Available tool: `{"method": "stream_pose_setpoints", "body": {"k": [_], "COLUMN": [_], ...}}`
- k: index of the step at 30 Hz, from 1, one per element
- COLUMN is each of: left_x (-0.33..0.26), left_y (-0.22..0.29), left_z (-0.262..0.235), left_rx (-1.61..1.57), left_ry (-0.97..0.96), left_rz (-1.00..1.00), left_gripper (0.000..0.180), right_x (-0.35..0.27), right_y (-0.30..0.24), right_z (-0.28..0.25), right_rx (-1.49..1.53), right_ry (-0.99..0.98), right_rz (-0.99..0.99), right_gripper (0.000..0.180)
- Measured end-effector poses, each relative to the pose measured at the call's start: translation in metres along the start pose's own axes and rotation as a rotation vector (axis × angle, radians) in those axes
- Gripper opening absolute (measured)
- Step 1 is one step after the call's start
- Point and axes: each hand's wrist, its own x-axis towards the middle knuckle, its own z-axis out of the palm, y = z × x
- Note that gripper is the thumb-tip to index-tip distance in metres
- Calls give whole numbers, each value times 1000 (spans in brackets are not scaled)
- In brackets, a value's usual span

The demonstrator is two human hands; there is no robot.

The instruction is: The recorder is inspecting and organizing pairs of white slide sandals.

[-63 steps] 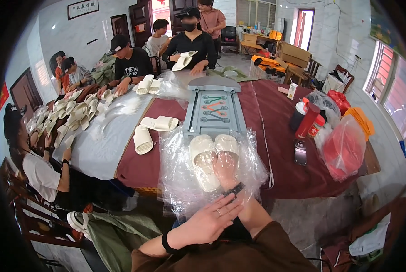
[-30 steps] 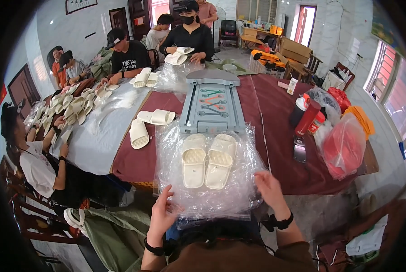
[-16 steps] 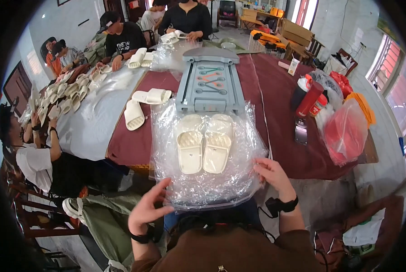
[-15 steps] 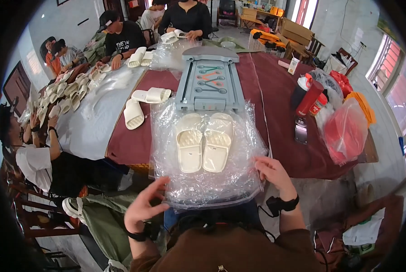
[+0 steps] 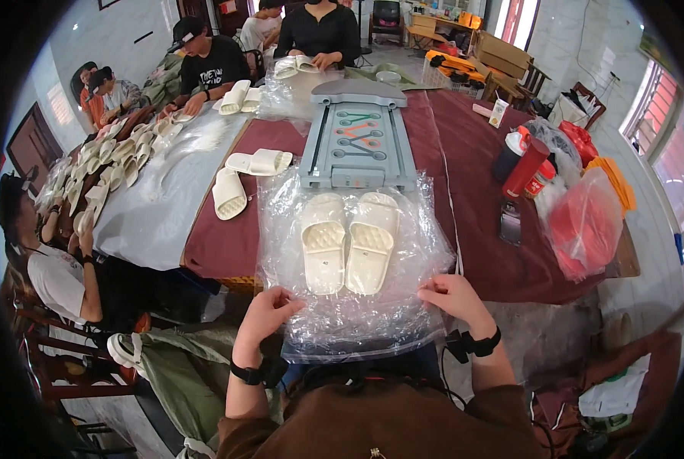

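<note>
A pair of cream slippers [image 5: 325,256] lies side by side, toes away from me, on a stack of clear plastic bags [image 5: 365,329]. The bags hang over the near table edge toward my lap. At the stack's near left side, my left hand [image 5: 264,320] is closed, thumb and fingers drawn together on the plastic bag. My right hand [image 5: 458,302] pinches the plastic on the near right side. Both hands are nearer to me than the slippers and apart from them. Glare on the crinkled film hides exactly how many layers are gripped.
Beyond the slippers lies a grey folding stool [image 5: 357,141]. More cream slippers [image 5: 229,193] rest to its left on the maroon cloth [image 5: 464,191]. Bottles [image 5: 525,167], a phone [image 5: 510,222] and a bag of red items [image 5: 583,226] stand right. Co-workers handle slippers at left and back.
My left hand has moved up and right onto the bag's edge, its spread fingers closing. My right hand has shifted slightly inward and down, its fingers now pinched. The slippers stay in place.
</note>
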Motion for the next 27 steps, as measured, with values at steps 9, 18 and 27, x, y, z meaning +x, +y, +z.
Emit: {"method": "stream_pose_setpoints", "body": {"k": [9, 18, 27], "left_x": [1, 11, -13], "left_y": [11, -4, 6], "left_z": [7, 12, -1], "left_rx": [-86, -57, -180], "left_ry": [384, 3, -30], "left_rz": [421, -62, 27], "left_gripper": [50, 65, 59], "right_x": [-10, 18, 19], "right_y": [-17, -9, -1], "right_z": [0, 18, -5], "right_rx": [-396, -152, -275], "right_ry": [172, 232, -124], "right_rz": [-115, -160, -128], "right_gripper": [39, 55, 50]}}
